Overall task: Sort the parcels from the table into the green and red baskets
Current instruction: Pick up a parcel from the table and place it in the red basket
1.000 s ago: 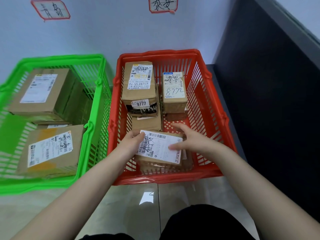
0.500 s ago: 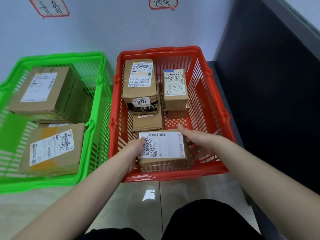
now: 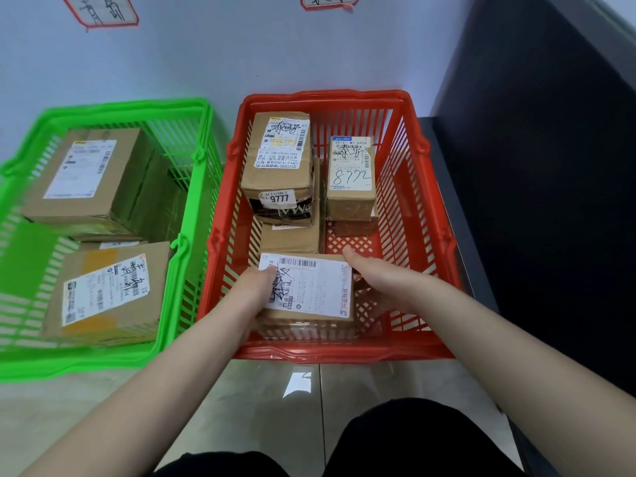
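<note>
A brown parcel with a white label (image 3: 311, 294) lies at the near end of the red basket (image 3: 418, 215). My left hand (image 3: 254, 287) grips its left side, thumb on the label. My right hand (image 3: 375, 273) holds its right side, fingers down beside it. Further back in the red basket stand a parcel marked 9777 (image 3: 280, 166), one marked 8772 (image 3: 351, 173) and a flatter box (image 3: 292, 237). The green basket (image 3: 192, 208) on the left holds two larger labelled boxes (image 3: 86, 173) (image 3: 106, 297).
Both baskets sit on a glossy tiled floor (image 3: 275, 407) against a pale wall (image 3: 275, 56) bearing two red-framed handwritten signs (image 3: 99, 10). A dark panel (image 3: 550, 166) rises just right of the red basket. My dark-clothed knees (image 3: 395, 442) are at the bottom.
The parcel has come down from a tilted hold above the rim to lie flat at the near end of the red basket. Both hands went down with it.
</note>
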